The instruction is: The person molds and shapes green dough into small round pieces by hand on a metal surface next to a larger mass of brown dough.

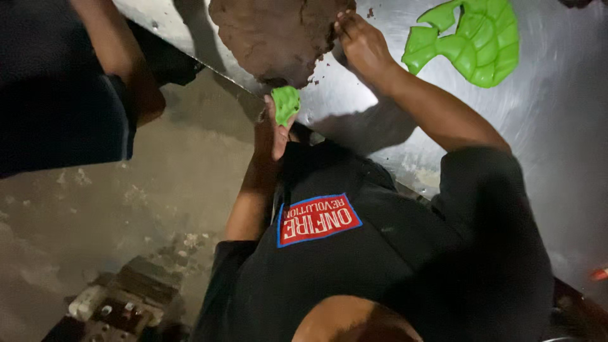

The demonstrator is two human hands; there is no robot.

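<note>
My left hand (271, 132) is shut on a small green plastic mould (285, 102), held at the near edge of a steel table (544, 126). My right hand (360, 43) rests with its fingertips on the right edge of a big lump of brown dough (272, 35) that lies on the table. A larger green leaf-shaped mould (472, 41) with ribbed sections lies flat on the steel to the right of my right hand. My dark shirt with a red and blue patch fills the lower middle of the view.
Another person in dark clothes stands at the upper left, one bare arm (126, 63) hanging near the table corner. Stained concrete floor (158, 183) lies to the left. A blocky grey object (120, 304) sits on the floor at the bottom left. A small red thing (599, 273) shows at the right edge.
</note>
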